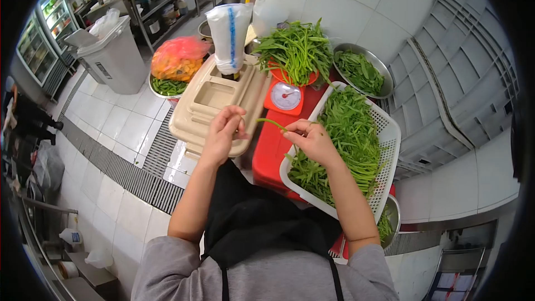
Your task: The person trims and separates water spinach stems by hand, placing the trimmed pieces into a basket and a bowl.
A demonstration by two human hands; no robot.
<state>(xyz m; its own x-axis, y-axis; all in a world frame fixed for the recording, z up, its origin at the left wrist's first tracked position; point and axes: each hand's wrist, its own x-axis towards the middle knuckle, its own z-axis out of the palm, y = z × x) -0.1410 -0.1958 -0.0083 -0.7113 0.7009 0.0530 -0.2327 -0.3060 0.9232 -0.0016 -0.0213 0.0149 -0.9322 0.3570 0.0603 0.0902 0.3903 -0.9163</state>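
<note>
A thin green stem is pinched at its right end by my right hand, over the near edge of the red surface. My left hand hovers just left of the stem's free end, fingers curled together above the beige lid; whether anything is between them is too small to tell. Beside my right forearm, a white perforated basket holds leafy greens. Beyond my hands, more long-stemmed greens are heaped on a red dial scale.
Behind the basket sits a metal bowl of leaves; another bowl is at its near right. A plastic-wrapped object stands on the lid. At the left are an orange-filled bag and a grey bin. A person is at far left.
</note>
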